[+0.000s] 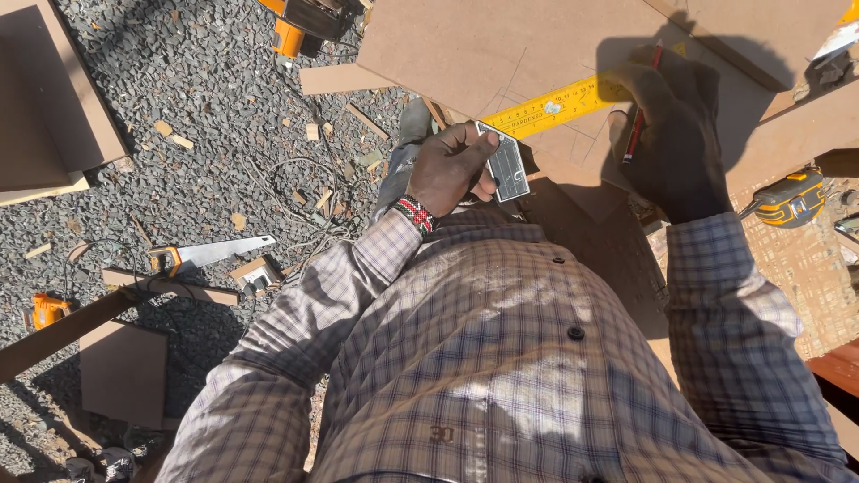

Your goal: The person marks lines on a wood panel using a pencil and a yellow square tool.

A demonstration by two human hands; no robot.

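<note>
Try square (537, 125), yellow blade pointing up-right

1. The square's blade (559, 105) is bright yellow with black markings, and its stock (507, 165) is grey metal with a dark rim.
2. The pencil (637, 125) in the right hand (667, 134) is red.
3. The board (501, 45) on the tabletop is plain light brown with thin pencil lines.
4. The shirt (501, 358) is a pale plaid of lilac, tan and white, with dark buttons.
5. The wristband (415, 215) at the left hand (452, 165) is beaded in red, white and black.
6. The handsaw (210, 253) on the ground has a silver blade and an orange and black handle.
7. The gravel (206, 116) is grey, flecked with pale wood chips.
8. The tape measure (792, 199) near the tabletop's right edge is yellow and black.
</note>
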